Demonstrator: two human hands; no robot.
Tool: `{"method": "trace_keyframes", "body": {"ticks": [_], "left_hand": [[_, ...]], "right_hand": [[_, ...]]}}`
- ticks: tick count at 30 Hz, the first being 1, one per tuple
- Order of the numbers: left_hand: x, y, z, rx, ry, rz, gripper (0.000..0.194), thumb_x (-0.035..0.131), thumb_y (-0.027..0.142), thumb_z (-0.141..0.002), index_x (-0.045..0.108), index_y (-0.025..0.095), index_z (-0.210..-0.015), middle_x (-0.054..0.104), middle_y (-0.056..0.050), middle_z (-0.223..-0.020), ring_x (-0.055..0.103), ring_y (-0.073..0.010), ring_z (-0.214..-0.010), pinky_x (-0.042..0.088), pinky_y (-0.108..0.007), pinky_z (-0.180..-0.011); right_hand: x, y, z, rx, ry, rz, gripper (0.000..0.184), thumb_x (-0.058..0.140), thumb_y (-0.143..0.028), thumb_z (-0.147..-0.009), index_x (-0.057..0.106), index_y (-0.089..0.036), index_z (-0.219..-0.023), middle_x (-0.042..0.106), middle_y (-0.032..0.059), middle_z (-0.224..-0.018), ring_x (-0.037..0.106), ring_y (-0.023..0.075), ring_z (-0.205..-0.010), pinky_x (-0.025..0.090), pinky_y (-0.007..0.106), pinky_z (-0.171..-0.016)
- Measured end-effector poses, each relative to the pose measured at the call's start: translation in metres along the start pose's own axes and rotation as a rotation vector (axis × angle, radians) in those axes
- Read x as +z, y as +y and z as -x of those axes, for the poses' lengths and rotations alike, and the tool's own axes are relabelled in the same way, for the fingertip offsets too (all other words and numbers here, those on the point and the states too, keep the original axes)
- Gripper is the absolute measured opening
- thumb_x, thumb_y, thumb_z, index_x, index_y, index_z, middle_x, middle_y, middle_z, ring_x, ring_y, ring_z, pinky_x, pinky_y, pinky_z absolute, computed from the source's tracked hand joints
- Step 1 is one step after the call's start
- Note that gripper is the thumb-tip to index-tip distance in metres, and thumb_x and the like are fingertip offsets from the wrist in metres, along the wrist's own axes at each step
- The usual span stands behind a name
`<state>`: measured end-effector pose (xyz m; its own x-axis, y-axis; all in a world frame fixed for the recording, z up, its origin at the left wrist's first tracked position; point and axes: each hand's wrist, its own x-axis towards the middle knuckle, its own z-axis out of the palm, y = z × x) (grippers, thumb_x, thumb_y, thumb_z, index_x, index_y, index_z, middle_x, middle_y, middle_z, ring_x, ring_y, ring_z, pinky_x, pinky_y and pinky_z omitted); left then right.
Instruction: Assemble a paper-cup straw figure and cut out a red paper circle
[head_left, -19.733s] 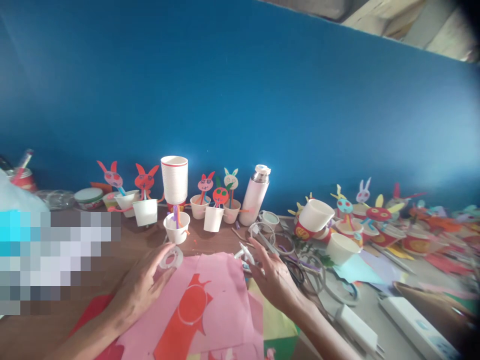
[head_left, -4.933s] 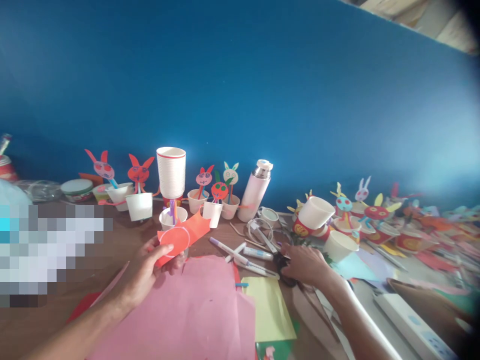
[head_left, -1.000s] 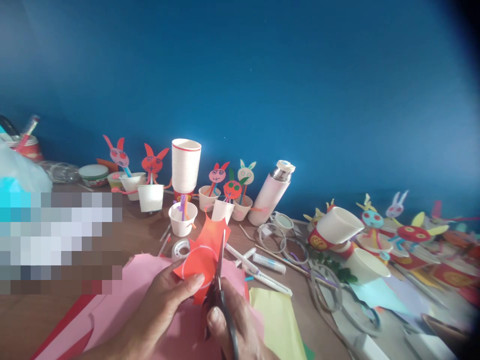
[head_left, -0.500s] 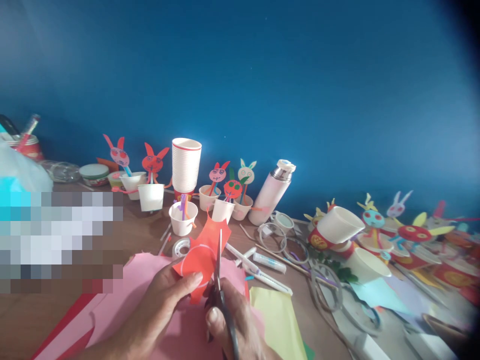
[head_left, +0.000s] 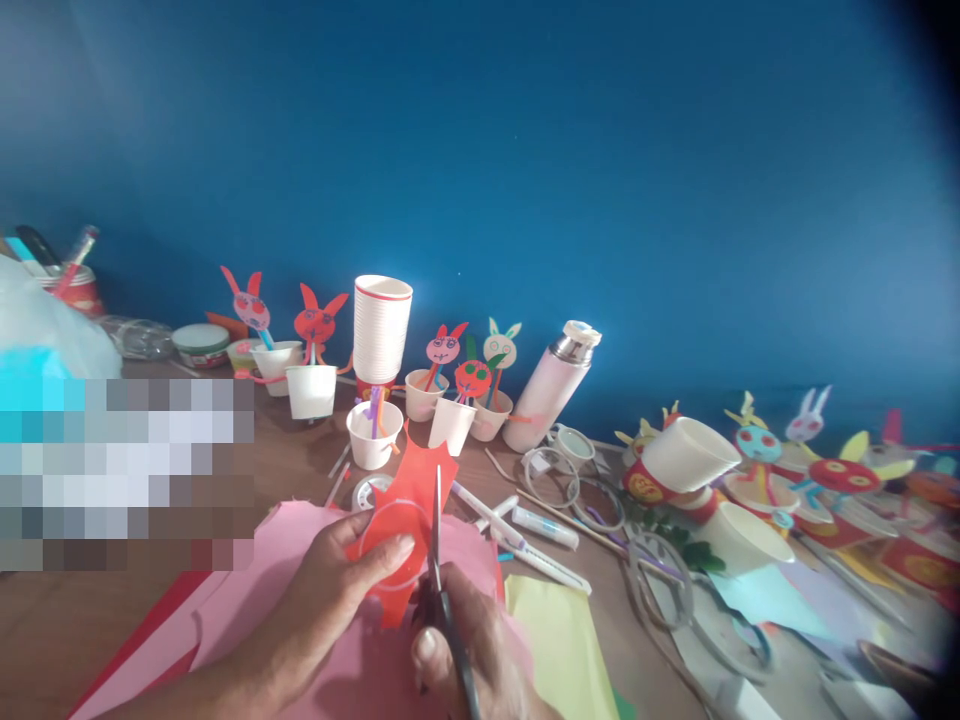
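Observation:
My left hand [head_left: 341, 575] pinches a piece of orange-red paper [head_left: 424, 475], thumb on top and fingers beneath. A pale circle outline is drawn on the paper, and its upper edges are jagged. In my right hand [head_left: 480, 640] are black-handled scissors [head_left: 438, 535], with the blades pointing up along the right side of the paper, close to the circle. The blades look nearly closed; I cannot tell whether paper lies between them. Under both hands lie sheets of pink paper [head_left: 262, 580] over red paper. A roll of white tape [head_left: 366, 494] sits just behind the left hand.
Paper cups with rabbit-faced figures [head_left: 311, 390] stand along the blue wall, beside a tall cup stack [head_left: 382, 330] and a leaning thermos [head_left: 551, 390]. Markers [head_left: 547, 527], yellow paper [head_left: 559, 640], cable coils [head_left: 660, 580] and more cup figures [head_left: 840, 490] lie right. A blurred patch covers the left.
The orange-red paper has turned slightly in my left hand, its lower end shifting down. The scissors stay beside it. The whole view has shifted a little, so the background sits farther right.

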<state>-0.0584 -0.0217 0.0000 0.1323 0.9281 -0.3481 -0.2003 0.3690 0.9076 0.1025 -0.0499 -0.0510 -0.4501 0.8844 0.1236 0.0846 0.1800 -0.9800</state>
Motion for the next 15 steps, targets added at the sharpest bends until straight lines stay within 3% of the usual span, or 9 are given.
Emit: {"method": "trace_keyframes", "body": {"ticks": [4,9,15], "left_hand": [[0.0,0.002,0.0,0.06,0.02,-0.062,0.022,0.072,0.035,-0.064,0.068,0.016,-0.076,0.072,-0.002,-0.064,0.066,-0.0217,-0.064,0.049,-0.027,-0.061],[-0.001,0.001,0.0,0.106,0.003,-0.142,0.022,0.069,0.035,-0.067,0.067,0.015,-0.075,0.072,-0.004,-0.066,0.064,-0.0215,-0.064,0.049,-0.027,-0.06],[0.002,0.006,0.003,0.049,0.024,-0.068,0.023,0.072,0.035,-0.062,0.067,0.016,-0.075,0.073,-0.004,-0.064,0.066,-0.0225,-0.063,0.051,-0.028,-0.06]], "right_hand": [[-0.002,0.004,0.001,0.015,-0.016,-0.03,0.052,0.057,-0.065,-0.075,0.05,-0.019,-0.098,0.036,-0.0048,-0.059,0.04,0.0114,-0.053,0.033,0.02,-0.048],[-0.003,-0.002,0.0,0.003,-0.012,-0.032,0.051,0.056,-0.066,-0.075,0.052,-0.019,-0.095,0.041,-0.0036,-0.062,0.042,0.0116,-0.055,0.032,0.02,-0.049],[-0.001,-0.012,-0.005,-0.055,0.001,-0.066,0.05,0.056,-0.066,-0.075,0.053,-0.017,-0.086,0.041,-0.003,-0.061,0.037,0.0104,-0.054,0.027,0.019,-0.046]]}}
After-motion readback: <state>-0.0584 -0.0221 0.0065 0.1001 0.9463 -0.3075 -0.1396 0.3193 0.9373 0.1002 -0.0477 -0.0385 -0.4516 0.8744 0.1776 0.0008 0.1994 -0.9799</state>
